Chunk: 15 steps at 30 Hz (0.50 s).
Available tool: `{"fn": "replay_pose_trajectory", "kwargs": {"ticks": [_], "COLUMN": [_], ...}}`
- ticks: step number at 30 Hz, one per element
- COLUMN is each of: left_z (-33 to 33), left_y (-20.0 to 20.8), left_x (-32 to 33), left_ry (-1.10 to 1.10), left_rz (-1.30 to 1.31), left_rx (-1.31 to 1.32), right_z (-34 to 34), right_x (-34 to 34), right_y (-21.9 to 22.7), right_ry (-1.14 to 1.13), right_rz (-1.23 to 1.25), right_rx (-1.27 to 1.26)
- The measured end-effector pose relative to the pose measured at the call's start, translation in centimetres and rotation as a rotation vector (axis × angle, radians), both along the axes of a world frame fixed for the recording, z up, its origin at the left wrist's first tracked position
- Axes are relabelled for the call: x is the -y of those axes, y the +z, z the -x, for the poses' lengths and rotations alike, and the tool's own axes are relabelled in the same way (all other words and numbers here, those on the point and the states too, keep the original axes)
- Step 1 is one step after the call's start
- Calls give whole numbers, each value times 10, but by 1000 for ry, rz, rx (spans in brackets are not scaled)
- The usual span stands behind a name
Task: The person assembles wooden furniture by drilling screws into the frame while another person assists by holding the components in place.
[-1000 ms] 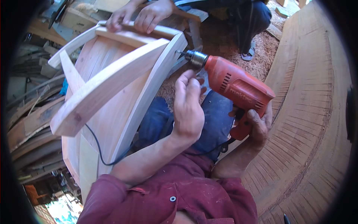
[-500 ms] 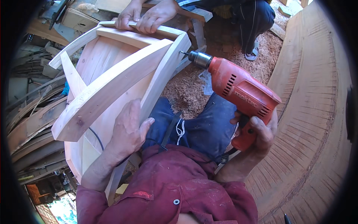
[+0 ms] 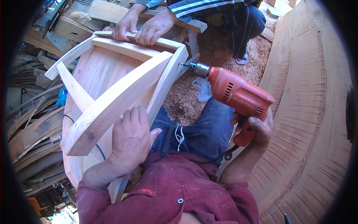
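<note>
A red corded power drill points left, my right hand wrapped round its handle. Its thin bit meets the side rail of a pale wooden frame near the far corner; how deep it sits I cannot tell. My left hand lies against the near part of that rail and the thick curved beam, fingers stretched and thumb apart. At the far end, another person's two hands grip the frame's top edge. Boards line the inside of the frame, and a slanting brace meets the beam.
Wood shavings cover the ground beyond my legs, with a clear plastic bag on them. To the right rises a large curved plank wall. Stacked scrap boards fill the left. The drill's black cord crosses my lap.
The frame and drill sit slightly lower in view. My left hand has shifted right along the frame, its fingers now straighter. The bit stays at the same rail corner.
</note>
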<state>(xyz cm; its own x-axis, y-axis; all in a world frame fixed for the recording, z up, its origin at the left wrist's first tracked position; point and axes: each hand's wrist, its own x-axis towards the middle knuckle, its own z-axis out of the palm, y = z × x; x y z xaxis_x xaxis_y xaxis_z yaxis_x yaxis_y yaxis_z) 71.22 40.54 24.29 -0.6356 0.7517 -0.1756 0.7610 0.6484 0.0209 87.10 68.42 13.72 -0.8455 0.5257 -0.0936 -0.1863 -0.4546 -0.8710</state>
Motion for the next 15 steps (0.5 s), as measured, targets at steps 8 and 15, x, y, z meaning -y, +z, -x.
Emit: {"fn": "replay_pose_trajectory", "kwargs": {"ticks": [8, 15], "left_z": [4, 14], "left_y": [-28, -6], "left_x": [-63, -122], "left_ry": [165, -81], "left_rz": [-758, -1655], "left_rx": [1013, 1231], "right_z": [-30, 4], "right_x": [15, 53], "right_y": [-89, -90], "right_ry": [-95, 134], "right_rz": [151, 186], "right_rx": [-149, -328]}}
